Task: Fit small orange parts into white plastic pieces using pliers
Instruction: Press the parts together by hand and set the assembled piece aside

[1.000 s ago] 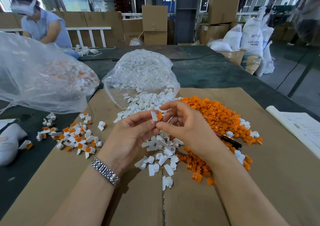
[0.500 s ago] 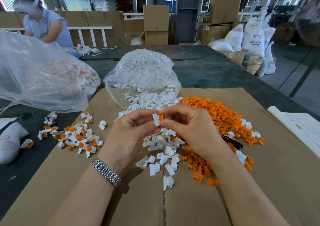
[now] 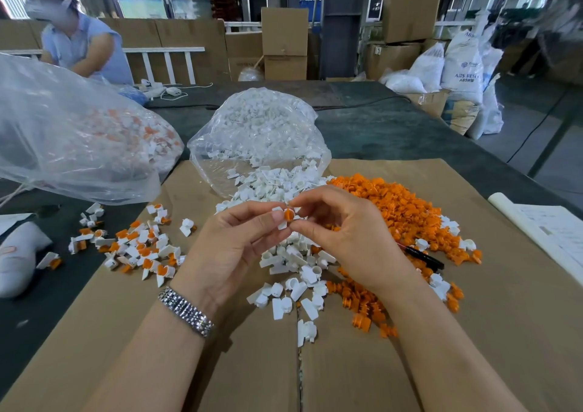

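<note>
Only the head view here, so that's all I'm going by: both hands are hovering over the middle of the flattened brown cardboard sheet (image 3: 520, 332), meeting fingertip to fingertip. The left hand (image 3: 233, 250) is pinching a small white plastic piece (image 3: 281, 219) between thumb and forefinger, and the right hand (image 3: 344, 238) is pinching a little orange plastic insert (image 3: 289, 214) and seemingly pushing it leftward into the white piece's socket. So the part is sitting right between the two hands, touching both, and the push axis looks roughly side to side across the sheet. How deep the insert is seated I can't tell, too small. The black-handled pliers (image 3: 424, 257) are lying untouched on the cardboard just behind the right wrist, toward the right edge, handle running diagonally, so the right hand is clearly the nearer one if they're needed for the final squeeze. The loose pile of orange inserts (image 3: 394, 209) is spreading to the right of the hands, the spill of white pieces (image 3: 293, 263) is sitting under them out of a clear plastic bag (image 3: 255, 127), and finished white-and-orange assemblies (image 3: 142, 247) are scattering near the sheet's left edge. Another person (image 3: 79, 39) is working at the far left corner.
</note>
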Demonstrator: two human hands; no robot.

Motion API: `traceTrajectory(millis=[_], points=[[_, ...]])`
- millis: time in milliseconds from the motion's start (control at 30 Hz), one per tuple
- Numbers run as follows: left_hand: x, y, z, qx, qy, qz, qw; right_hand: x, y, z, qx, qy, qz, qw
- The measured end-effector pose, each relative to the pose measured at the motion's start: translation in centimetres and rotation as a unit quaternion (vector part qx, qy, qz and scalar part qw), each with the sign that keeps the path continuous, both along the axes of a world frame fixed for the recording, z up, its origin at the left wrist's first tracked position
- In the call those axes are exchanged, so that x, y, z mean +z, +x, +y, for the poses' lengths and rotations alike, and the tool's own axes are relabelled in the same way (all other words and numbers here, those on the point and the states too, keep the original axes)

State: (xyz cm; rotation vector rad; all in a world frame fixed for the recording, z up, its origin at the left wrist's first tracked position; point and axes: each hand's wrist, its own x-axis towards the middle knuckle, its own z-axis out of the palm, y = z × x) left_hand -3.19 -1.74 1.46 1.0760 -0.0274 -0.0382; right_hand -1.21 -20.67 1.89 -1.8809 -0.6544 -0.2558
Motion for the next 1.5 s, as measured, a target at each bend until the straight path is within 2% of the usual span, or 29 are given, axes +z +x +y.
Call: traceTrajectory(millis=[600,1033,1167,1300,1500], points=[[0.13,-0.19,0.36,0.009,0.046,0.027,0.999,0.15,-0.16,0.19,-0.005,-0.026,-0.063,0.998],[0.45,-0.29,0.04,0.021,0.024,0.048,0.998,-0.08,-0.09,0.41,-0.025,-0.033,-0.065,0.997],[0.59,-0.33,0.41,-0.013,0.049,0.040,0.998,-0.12,-0.06,0.34,-0.026,-0.039,-0.074,0.996],[0.39,-0.18,0.38,-0.010,0.042,0.040,0.998,-0.18,-0.05,0.42,-0.023,-0.037,-0.074,0.996],[0.16,-0.06,0.29,0.000,0.077,0.026,0.997,-0.28,-0.07,0.66,-0.020,-0.068,-0.071,0.995]])
